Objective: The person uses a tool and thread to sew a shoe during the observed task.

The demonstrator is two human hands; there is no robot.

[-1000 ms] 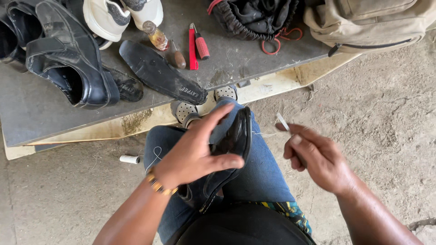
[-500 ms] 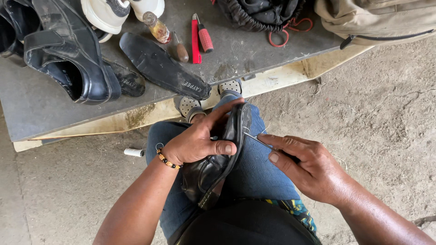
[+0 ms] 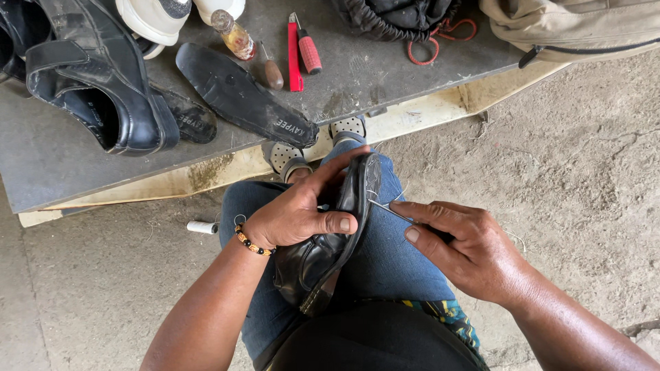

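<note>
Shoe (image 3: pixel 323 254) on lap, left hand (image 3: pixel 295 216) clasping; right hand (image 3: pixel 467 251) fingers pinching awl (image 3: pixel 388 209) at sole edge.

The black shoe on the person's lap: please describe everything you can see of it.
The black shoe looks like shiny leather with a thin dark sole. It lies on its side on the jeans-covered lap, sole edge facing the right hand. The left hand grips its upper, thumb across it. A thin metal awl in the right hand meets the sole edge.

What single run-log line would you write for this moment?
left hand: grips black shoe on lap | right hand: holds metal awl, tip at shoe's sole edge | nearby: loose insole, red screwdriver on board
</note>
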